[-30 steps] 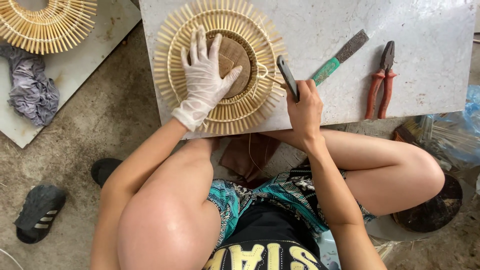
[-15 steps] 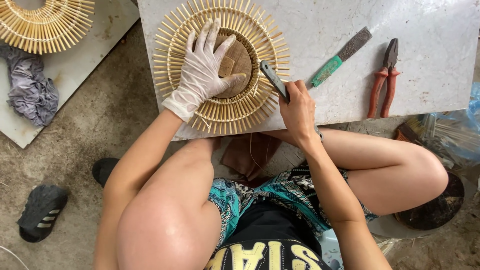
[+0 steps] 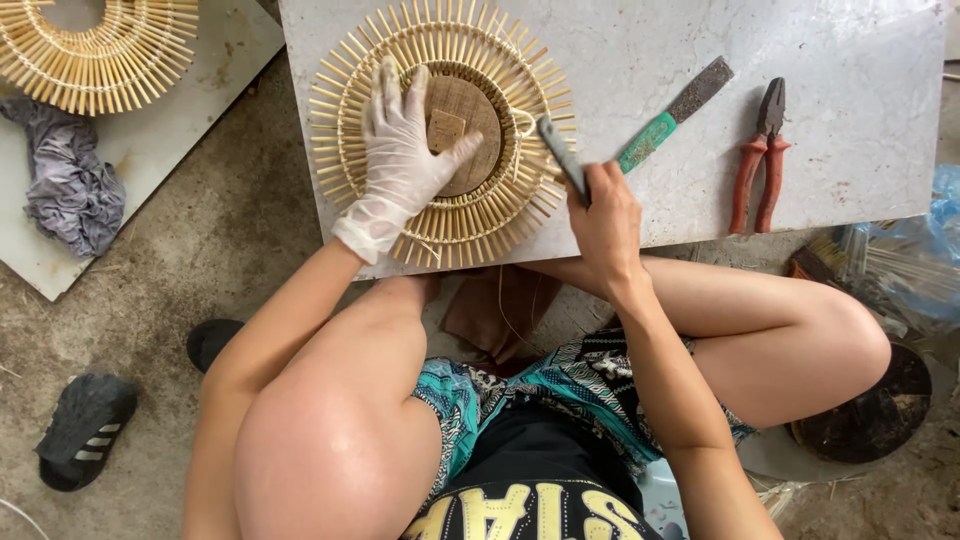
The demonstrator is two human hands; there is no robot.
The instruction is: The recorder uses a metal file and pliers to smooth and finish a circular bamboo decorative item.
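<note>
pressing flat, fingers apart, the gloved left hand (image 3: 402, 160) is laid on the round bamboo frame (image 3: 440, 130) on the counter (image 3: 850, 60); a grey blade (image 3: 562, 158) is clamped in the right hand (image 3: 605, 222) at the frame's right rim.

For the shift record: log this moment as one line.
left hand: gloved, flat on round bamboo frame | right hand: grips grey tool at frame edge | pliers, file: idle on slab

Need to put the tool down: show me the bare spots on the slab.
Free: the slab right of the pliers, and the strip between file and pliers. Crowded: the left half, under the woven ring, the gloved left hand and the right hand gripping a tool.
</note>
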